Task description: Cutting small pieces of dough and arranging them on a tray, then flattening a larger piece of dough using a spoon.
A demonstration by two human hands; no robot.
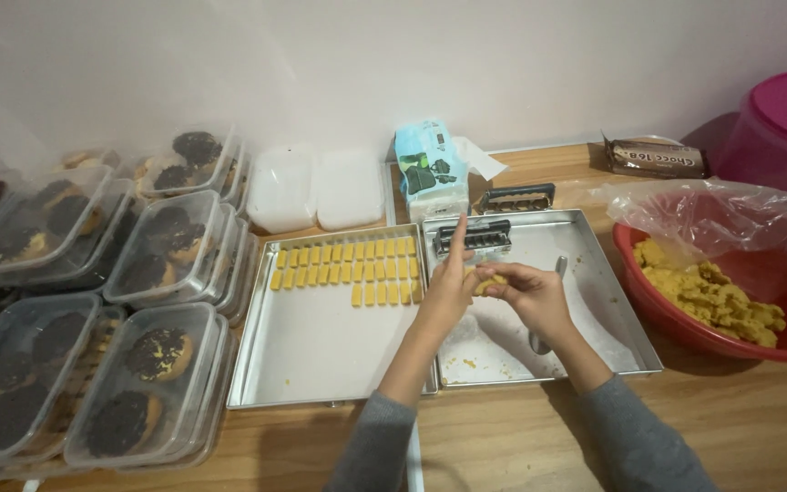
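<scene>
Broadly, largest first:

Surface: wooden surface (758,419) carrying everything, set against a pale wall.
Stacked boxes: clear plastic boxes (93,301) of dark-topped biscuits, piled at the left, lids on.
Red bowl: red bowl (676,319) at the right edge, holding crumbly yellow dough (712,301) — a clear plastic bag (712,214) drapes over its far rim.
Left tray: metal tray (321,346) with rows of small yellow dough bars (348,269) along its far end; the near part is bare.
Right tray: second metal tray (594,264), touching the first, with a dark ridged mould (474,237) at its far left corner and a spoon (548,310) partly hidden under the right hand.
Left hand: left hand (448,292) over the seam between the trays, forefinger pointing up, the other fingers pinching the dough piece.
Right hand: right hand (535,296) just beside it, fingers curled shut on the same piece.
Dough piece: small yellow dough piece (489,282) — held between both hands above the right tray.
</scene>
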